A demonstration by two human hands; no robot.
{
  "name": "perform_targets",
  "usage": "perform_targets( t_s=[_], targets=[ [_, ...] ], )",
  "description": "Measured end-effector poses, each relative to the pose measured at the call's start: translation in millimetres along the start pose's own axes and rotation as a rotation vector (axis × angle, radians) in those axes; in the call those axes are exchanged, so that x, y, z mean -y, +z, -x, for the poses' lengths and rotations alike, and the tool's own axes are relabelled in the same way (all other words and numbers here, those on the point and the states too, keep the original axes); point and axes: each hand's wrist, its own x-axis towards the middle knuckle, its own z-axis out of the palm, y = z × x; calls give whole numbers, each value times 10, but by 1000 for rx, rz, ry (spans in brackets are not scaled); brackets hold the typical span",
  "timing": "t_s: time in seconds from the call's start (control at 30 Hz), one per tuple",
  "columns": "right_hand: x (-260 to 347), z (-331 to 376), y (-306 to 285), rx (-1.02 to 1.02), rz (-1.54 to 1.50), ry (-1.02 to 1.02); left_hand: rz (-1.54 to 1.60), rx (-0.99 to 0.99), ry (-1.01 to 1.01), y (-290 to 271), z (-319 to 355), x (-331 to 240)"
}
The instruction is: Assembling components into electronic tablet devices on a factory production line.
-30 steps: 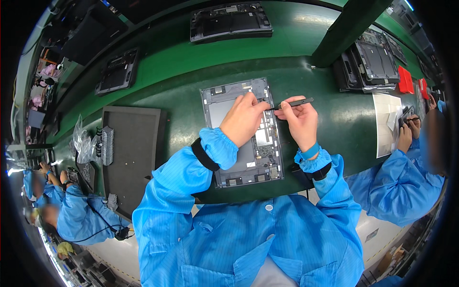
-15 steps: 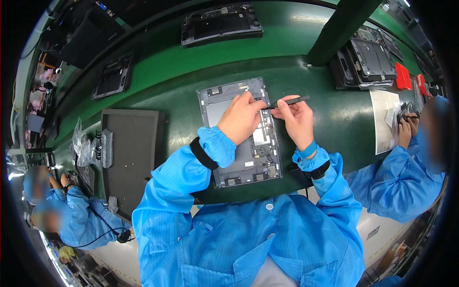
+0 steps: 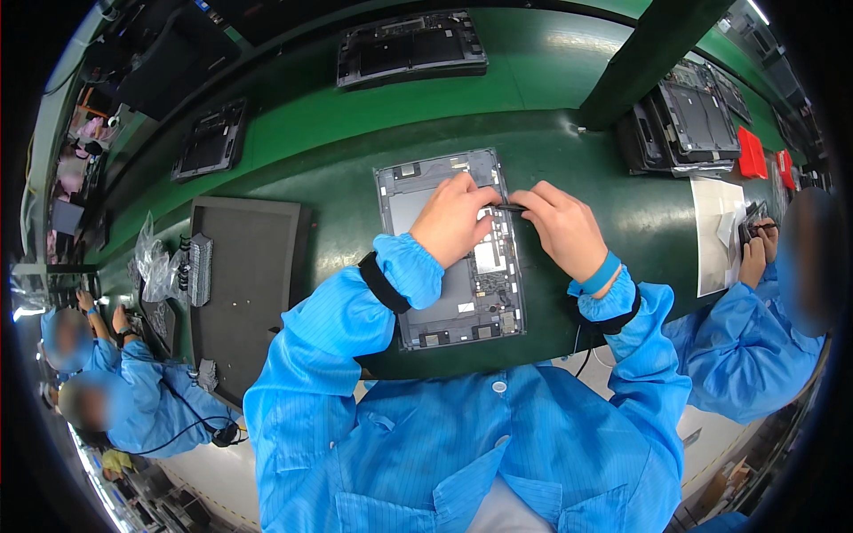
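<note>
The right hand [image 3: 570, 233] is pinching a slim black tool [image 3: 507, 207] in its fingers at the edge of an opened device [image 3: 444, 298] lying on the green bench [image 3: 649, 233]. The left hand [image 3: 450, 222] is arching over the device; whether its fingers are gripping anything, one cannot tell.
</note>
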Motion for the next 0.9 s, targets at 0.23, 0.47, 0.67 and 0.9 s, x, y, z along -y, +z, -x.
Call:
perform_targets(
  t_s=[0.23, 0.47, 0.67, 0.9],
  targets=[
    [5, -28, 62, -32, 79, -53, -5, 7, 13, -2, -13, -12],
    [142, -81, 62, -7, 158, -94, -43, -29, 68, -65, 11, 0],
    [-9, 260, 32, -5, -500, 453, -90, -374, -395, -647, 621, 5],
    [108, 221, 257, 179, -609, 559, 161, -276, -464, -303, 1141, 276]
  ],
)
